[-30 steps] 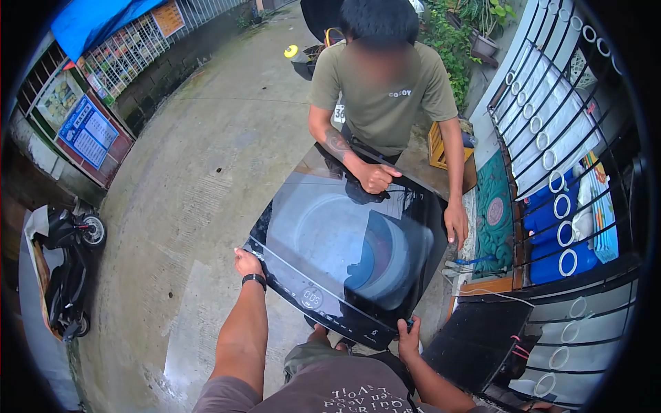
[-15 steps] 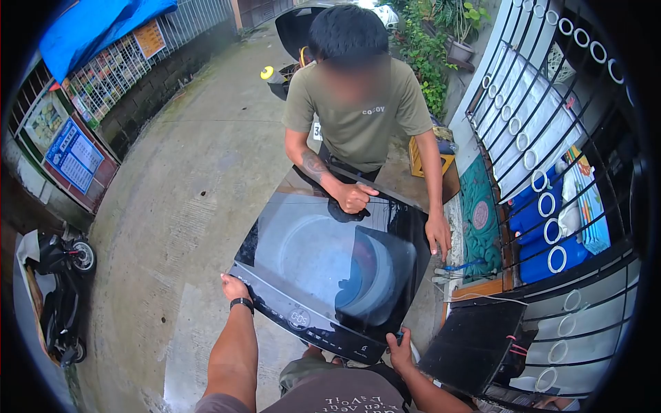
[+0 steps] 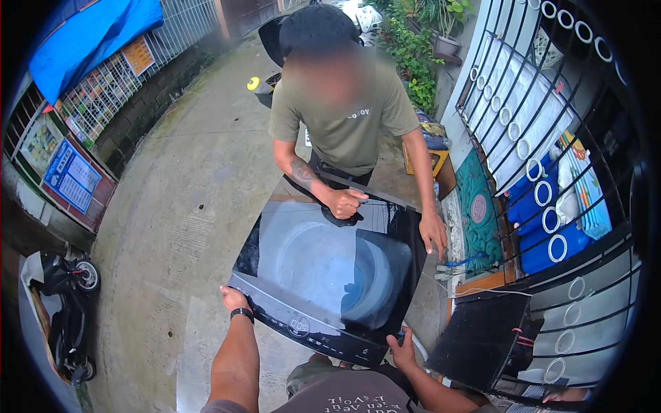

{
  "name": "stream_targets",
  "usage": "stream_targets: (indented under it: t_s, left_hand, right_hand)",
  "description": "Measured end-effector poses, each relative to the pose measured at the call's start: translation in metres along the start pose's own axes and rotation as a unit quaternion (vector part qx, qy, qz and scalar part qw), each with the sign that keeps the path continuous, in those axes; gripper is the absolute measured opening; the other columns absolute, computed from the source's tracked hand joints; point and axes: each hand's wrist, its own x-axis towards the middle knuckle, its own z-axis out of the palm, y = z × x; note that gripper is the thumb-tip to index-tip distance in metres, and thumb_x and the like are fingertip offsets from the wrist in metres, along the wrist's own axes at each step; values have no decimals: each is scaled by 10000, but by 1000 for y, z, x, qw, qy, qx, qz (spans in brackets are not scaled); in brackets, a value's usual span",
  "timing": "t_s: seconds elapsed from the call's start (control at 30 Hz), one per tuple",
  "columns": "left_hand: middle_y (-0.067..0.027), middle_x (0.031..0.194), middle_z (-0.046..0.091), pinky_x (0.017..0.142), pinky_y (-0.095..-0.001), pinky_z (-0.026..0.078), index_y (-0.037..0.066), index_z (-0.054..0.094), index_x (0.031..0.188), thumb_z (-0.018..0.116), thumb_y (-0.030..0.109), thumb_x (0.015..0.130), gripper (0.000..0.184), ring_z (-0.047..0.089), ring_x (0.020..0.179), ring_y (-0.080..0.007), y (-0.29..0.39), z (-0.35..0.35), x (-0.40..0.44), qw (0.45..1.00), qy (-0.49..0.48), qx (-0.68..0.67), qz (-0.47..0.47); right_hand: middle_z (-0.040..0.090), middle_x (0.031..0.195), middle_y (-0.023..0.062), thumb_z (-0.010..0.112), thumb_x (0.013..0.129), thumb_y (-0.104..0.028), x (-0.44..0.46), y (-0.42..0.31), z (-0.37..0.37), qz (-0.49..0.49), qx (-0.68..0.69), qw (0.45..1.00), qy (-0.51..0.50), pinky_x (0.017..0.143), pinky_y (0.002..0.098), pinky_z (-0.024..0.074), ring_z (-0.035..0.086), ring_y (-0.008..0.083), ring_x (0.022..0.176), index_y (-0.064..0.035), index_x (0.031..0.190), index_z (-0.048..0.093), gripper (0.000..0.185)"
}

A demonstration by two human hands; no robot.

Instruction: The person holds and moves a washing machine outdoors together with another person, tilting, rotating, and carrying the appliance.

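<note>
A top-load washing machine (image 3: 323, 265) with a dark glass lid stands in front of me; its front panel display is lit. The drum shows faintly through the lid, which is down. My left hand (image 3: 235, 299), with a dark band at the wrist, grips the front left corner. At the front right corner my right hand (image 3: 403, 349) is closed around the edge, its thumb towards the top; the fingers are partly hidden. Across the machine, another person (image 3: 337, 117) rests a closed hand (image 3: 346, 204) on the lid's rear and holds the other hand (image 3: 433, 234) at the right side.
A barred gate (image 3: 544, 151) with white rings runs along the right, with blue containers (image 3: 551, 241) behind it. A black panel (image 3: 475, 337) stands near my right arm. A motorcycle (image 3: 65, 310) is parked at left. The concrete lane (image 3: 172, 186) stretches behind the other person.
My view has shifted slightly, and the other person appears a little lower and further left. Both my hands keep their places on the washing machine's corners.
</note>
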Motion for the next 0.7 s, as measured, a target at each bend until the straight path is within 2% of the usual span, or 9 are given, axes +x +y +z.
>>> stream_targets:
  t_s: [0.03,0.23,0.37,0.5,0.57,0.7]
  left_hand:
    - [-284,1416,556,1108,-477,416,-85,531,1388,331,563,1038,763,539,1295,-434,-1,0,1,1000,-1,-2,2]
    - [-281,1409,564,1104,-469,419,-111,537,1368,321,542,1044,760,548,1291,-421,0,-2,0,1000,-15,-6,0]
    - [-271,1400,574,1098,-459,423,-138,522,1368,309,538,1050,777,556,1288,-405,9,-4,-14,999,-19,-29,-15]
    - [-259,1397,579,1092,-451,425,-150,512,1370,303,541,1055,787,564,1280,-390,8,-6,-11,1000,-27,14,6]
    - [-252,1394,583,1088,-444,428,-151,512,1368,303,541,1060,786,570,1273,-378,3,-6,-8,999,-40,-11,18]
    - [-245,1382,593,1087,-439,427,-143,527,1357,312,545,1063,778,577,1262,-366,-3,-4,-2,998,-43,-28,33]
  right_hand:
    - [665,1063,211,736,890,-531,-1,-4,-1,24,-3,1000,-10,890,439,504,656,333,981,-52,1362,405,749]
    - [654,1124,246,734,879,-564,2,3,0,5,-16,1000,-4,916,454,501,653,369,1041,-51,1372,391,790]
    - [648,1148,243,739,874,-571,0,-5,-1,9,-5,1000,-9,930,445,500,650,362,1058,-47,1381,384,811]
    - [647,1155,238,751,865,-569,1,1,3,15,15,1000,-8,930,439,501,651,352,1060,-40,1381,385,825]
    - [597,894,89,757,878,-541,3,12,10,-32,7,999,35,636,343,486,569,175,719,-96,1371,387,761]
    - [600,927,88,755,873,-557,-2,3,13,-9,42,998,42,673,342,486,568,173,761,-100,1383,402,771]
